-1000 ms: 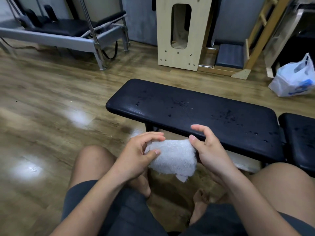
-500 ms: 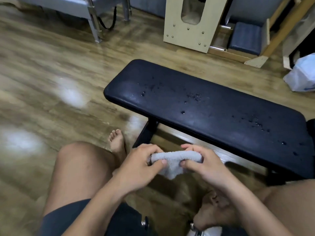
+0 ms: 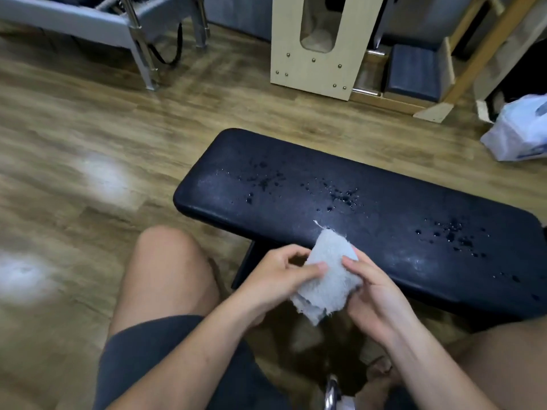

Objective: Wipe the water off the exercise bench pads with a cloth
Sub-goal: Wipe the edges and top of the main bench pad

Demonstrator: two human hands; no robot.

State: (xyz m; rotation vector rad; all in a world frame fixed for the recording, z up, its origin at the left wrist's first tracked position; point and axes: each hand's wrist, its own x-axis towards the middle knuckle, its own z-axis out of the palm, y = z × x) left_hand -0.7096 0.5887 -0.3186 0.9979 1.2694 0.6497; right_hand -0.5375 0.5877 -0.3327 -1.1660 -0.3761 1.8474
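A long black bench pad point(image 3: 384, 232) lies across the middle of the view, speckled with water drops near its centre and right end. Just in front of its near edge I hold a folded white cloth point(image 3: 328, 279) between both hands. My left hand point(image 3: 278, 279) pinches the cloth's left side with thumb and fingers. My right hand point(image 3: 370, 294) grips its right side, the thumb on top. The cloth's upper corner overlaps the pad's near edge. My knees sit below to the left and right.
Wooden floor spreads to the left. A grey metal exercise frame point(image 3: 124, 28) stands at the back left, a pale wooden box point(image 3: 313, 63) and a dark cushion point(image 3: 414, 72) at the back. A white plastic bag point(image 3: 521, 128) sits at the right edge.
The cloth has been turned and refolded from a narrow strip into a taller pad. Both hands have risen towards the bench's near edge, and the view has shifted.
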